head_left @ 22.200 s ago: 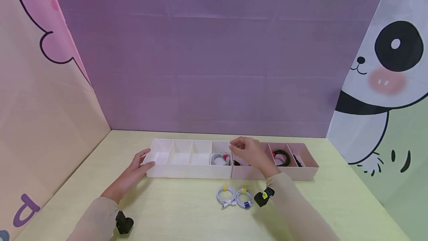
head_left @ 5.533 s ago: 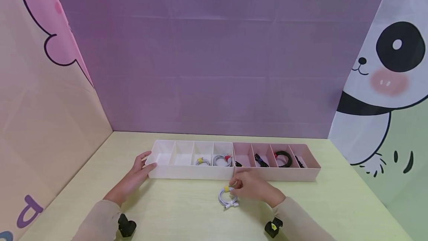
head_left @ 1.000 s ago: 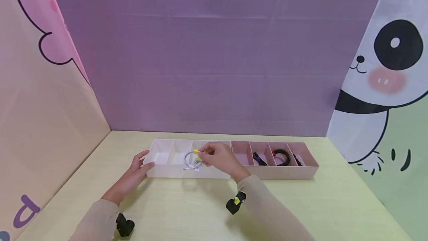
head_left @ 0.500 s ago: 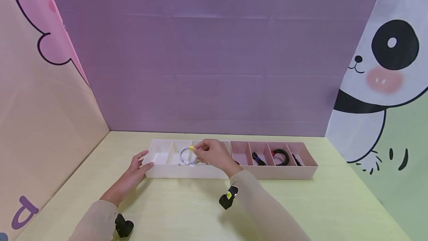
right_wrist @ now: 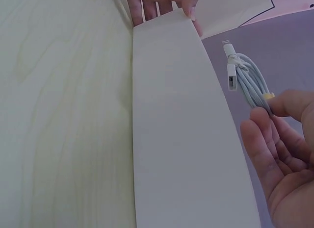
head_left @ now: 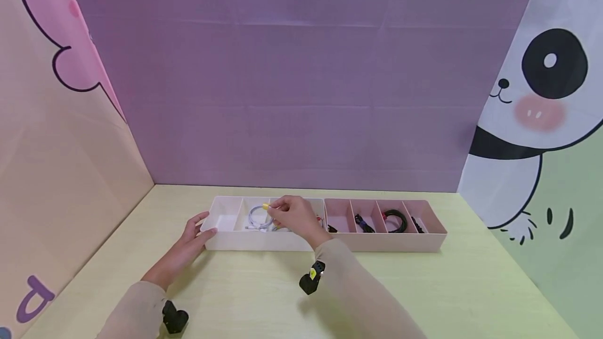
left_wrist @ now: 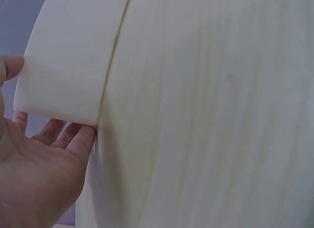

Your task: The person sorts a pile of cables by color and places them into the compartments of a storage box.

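Observation:
My right hand point(head_left: 294, 218) pinches a coiled white charging cable point(head_left: 258, 217) by its yellow tie. In the head view the coil is over the second compartment from the left of the white divided box point(head_left: 264, 241). The right wrist view shows the cable's plugs point(right_wrist: 231, 76) hanging beyond the box's front wall. My left hand point(head_left: 188, 235) holds the box's left end, with the thumb at the front top corner and fingertips against the end wall point(left_wrist: 54, 115). Another yellow-tied cable and a red-tied one lie farther right in the box, mostly behind my right hand.
A pink divided box point(head_left: 386, 243) adjoins the white box on the right. It holds a black cable bundle point(head_left: 364, 224), a black coil with a red tie point(head_left: 397, 221) and other dark items. A purple backdrop point(head_left: 301, 93) rises behind the pale wooden table point(head_left: 235, 297).
The last yellow-tied cable was lifted from the table and carried left over the white box. Earlier, one pale cable went into the white box and a black bundle into the pink. The left hand stays put.

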`<state>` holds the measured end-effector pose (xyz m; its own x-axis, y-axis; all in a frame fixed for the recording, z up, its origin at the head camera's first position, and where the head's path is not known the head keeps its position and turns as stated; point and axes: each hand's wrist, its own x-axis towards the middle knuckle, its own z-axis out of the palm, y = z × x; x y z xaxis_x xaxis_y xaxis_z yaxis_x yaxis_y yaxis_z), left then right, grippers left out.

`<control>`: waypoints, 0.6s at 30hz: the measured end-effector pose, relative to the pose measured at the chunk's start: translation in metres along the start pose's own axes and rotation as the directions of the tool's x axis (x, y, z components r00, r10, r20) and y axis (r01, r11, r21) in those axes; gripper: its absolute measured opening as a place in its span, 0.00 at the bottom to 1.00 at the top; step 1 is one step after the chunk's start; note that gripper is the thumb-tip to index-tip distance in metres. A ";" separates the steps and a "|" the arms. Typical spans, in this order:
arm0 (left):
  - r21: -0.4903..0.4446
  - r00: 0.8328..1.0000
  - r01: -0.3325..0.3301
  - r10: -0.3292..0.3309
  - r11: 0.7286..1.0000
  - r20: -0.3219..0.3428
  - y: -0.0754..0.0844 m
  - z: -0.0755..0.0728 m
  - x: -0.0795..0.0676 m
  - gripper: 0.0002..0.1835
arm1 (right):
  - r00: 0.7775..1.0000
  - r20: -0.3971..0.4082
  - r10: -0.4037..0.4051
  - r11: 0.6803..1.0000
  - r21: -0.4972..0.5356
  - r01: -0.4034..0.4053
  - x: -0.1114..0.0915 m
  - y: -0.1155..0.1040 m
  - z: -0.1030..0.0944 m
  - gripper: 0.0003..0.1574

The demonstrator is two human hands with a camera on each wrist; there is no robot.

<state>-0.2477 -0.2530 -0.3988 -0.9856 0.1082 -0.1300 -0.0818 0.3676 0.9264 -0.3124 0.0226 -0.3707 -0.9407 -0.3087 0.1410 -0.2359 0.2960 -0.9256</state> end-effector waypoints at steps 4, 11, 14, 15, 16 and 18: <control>0.008 1.000 0.007 -0.006 1.000 -0.001 -0.001 0.000 0.000 0.45 | 1.000 -0.008 0.007 0.999 0.031 -0.007 0.000 -0.002 0.004 0.08; 0.009 1.000 0.018 -0.018 1.000 0.002 -0.002 -0.001 0.001 0.45 | 0.999 -0.028 0.025 0.998 0.066 -0.023 0.002 -0.001 0.010 0.08; 0.009 1.000 0.020 -0.020 1.000 0.003 -0.003 -0.002 0.001 0.45 | 0.999 -0.018 0.039 0.997 0.073 -0.038 0.004 0.000 0.012 0.09; 0.012 1.000 0.021 -0.021 1.000 0.004 -0.002 -0.002 0.001 0.45 | 0.999 -0.015 0.045 0.996 0.075 -0.043 0.005 0.000 0.013 0.09; 0.015 1.000 0.021 -0.021 1.000 0.005 -0.002 -0.002 0.001 0.45 | 0.999 -0.015 0.049 0.996 0.074 -0.048 0.005 0.001 0.014 0.09; 0.014 1.000 0.018 -0.018 1.000 0.003 -0.002 -0.001 0.001 0.45 | 0.999 -0.013 0.053 0.996 0.072 -0.052 0.006 0.001 0.014 0.09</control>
<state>-0.2491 -0.2550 -0.4003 -0.9835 0.1043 -0.1480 -0.0977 0.3825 0.9188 -0.3144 0.0083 -0.3758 -0.9549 -0.2808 0.0961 -0.1683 0.2455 -0.9547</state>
